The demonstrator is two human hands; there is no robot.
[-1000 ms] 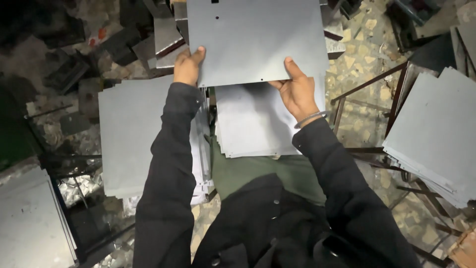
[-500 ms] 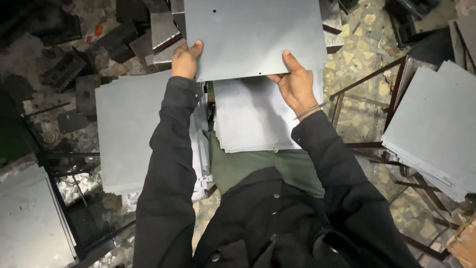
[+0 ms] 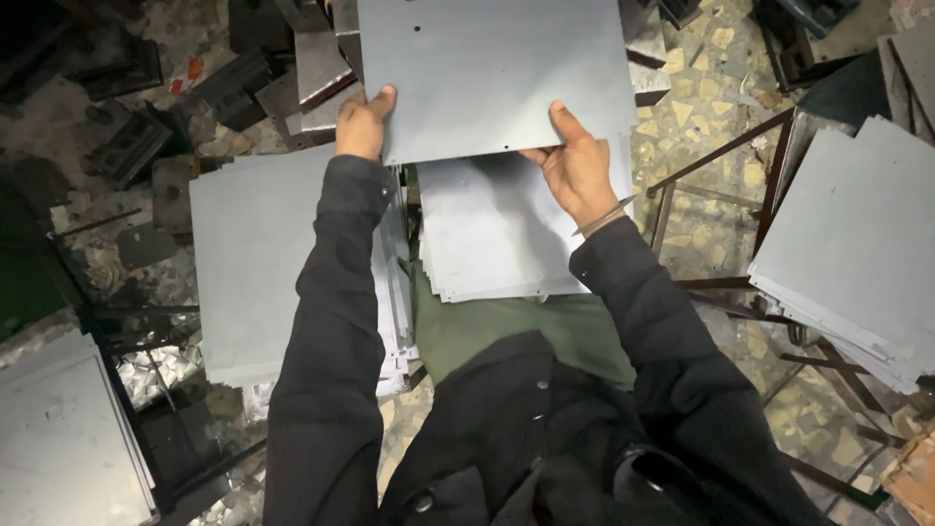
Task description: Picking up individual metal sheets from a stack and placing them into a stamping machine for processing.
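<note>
I hold a flat grey metal sheet (image 3: 492, 73) out in front of me by its near edge. My left hand (image 3: 362, 125) grips the sheet's near left corner, thumb on top. My right hand (image 3: 575, 166) grips the near edge further right, thumb pressed on the top face. Below the raised sheet, a stack of similar grey sheets (image 3: 497, 244) rests on my lap over a green cloth (image 3: 506, 336). Both arms wear black sleeves.
Another stack of grey sheets (image 3: 248, 263) lies to my left and one more (image 3: 852, 244) on a metal frame to my right. More sheets (image 3: 58, 443) sit at the lower left. Dark metal blocks and scrap (image 3: 136, 107) litter the speckled floor (image 3: 701, 58).
The held sheet has shifted slightly toward me and lower in view, with both hands keeping their grip. The stacks have not moved.
</note>
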